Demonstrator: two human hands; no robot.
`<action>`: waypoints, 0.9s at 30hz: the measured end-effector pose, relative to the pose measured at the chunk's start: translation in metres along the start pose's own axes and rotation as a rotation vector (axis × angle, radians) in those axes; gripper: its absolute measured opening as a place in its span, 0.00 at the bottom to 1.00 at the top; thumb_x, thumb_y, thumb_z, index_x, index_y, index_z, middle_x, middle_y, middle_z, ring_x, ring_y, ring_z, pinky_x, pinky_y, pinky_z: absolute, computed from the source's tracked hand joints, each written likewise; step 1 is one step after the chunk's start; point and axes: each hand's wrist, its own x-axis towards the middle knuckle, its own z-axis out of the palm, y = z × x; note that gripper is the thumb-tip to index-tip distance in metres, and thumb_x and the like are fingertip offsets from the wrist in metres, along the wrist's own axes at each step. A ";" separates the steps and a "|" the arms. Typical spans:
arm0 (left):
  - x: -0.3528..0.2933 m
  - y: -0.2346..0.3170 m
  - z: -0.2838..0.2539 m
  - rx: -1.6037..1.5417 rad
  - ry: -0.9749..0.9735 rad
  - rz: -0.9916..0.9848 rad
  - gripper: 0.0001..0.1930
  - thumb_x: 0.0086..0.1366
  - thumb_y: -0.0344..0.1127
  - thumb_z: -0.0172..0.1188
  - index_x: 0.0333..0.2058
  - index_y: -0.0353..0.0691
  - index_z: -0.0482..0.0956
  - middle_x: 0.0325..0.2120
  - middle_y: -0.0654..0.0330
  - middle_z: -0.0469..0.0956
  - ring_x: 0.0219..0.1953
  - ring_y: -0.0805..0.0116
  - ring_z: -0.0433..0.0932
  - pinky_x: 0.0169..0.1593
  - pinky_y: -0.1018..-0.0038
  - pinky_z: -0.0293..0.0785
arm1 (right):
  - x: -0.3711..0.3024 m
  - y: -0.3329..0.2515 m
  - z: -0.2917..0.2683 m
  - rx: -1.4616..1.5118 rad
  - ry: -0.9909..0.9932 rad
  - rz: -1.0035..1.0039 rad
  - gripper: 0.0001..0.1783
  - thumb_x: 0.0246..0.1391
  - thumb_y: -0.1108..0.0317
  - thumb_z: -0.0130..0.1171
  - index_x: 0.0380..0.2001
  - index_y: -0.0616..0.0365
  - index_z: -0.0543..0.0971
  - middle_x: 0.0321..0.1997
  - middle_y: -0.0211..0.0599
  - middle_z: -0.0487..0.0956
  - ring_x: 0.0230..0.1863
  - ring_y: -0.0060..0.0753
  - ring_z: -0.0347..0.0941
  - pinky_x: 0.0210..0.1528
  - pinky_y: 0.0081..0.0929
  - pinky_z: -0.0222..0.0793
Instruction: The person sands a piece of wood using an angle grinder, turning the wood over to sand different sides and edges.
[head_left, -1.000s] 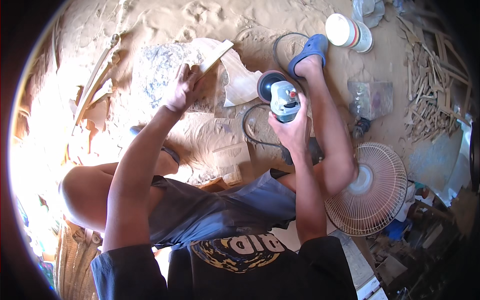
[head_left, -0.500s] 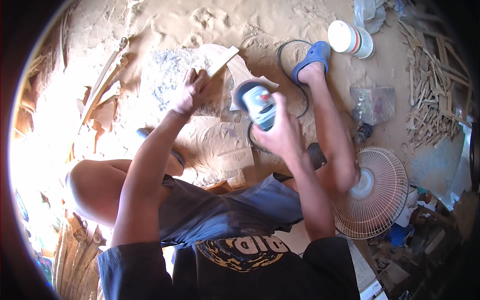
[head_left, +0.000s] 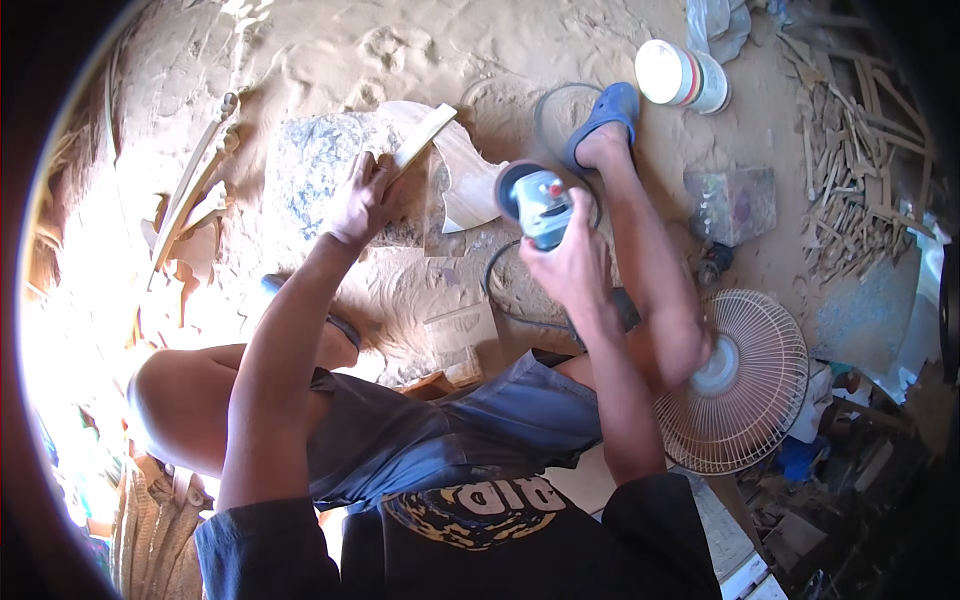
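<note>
My left hand (head_left: 362,200) is closed around the near end of a pale narrow wood strip (head_left: 427,137), which slants up and to the right over a speckled slab (head_left: 315,165). In my right hand (head_left: 572,258) is an angle grinder (head_left: 545,212) with a round disc at its far left end. The disc is apart from the strip, to its right. Between them lies a thin, curved-edged wood piece (head_left: 470,185) on the ground. A dark cord (head_left: 490,275) loops beside the grinder.
Sandy ground surrounds me. My right foot wears a blue clog (head_left: 608,118), near a white bucket (head_left: 683,77). A fan (head_left: 735,380) stands by my right knee. Wood scraps (head_left: 850,190) lie far right, curved wood pieces (head_left: 195,190) left. A box-like block (head_left: 735,205) sits beyond my right shin.
My right hand has drawn the grinder rightward, widening its gap from the wood strip. My left hand keeps its hold on the strip. The whole view has shifted slightly.
</note>
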 end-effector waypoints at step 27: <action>0.004 0.025 -0.103 -0.927 -0.382 -0.896 0.15 0.70 0.41 0.66 0.43 0.35 0.76 0.22 0.65 0.74 0.20 0.73 0.73 0.25 0.69 0.74 | -0.043 -0.023 -0.045 0.717 0.420 -0.029 0.50 0.49 0.62 0.79 0.68 0.65 0.59 0.60 0.56 0.76 0.58 0.46 0.78 0.63 0.43 0.73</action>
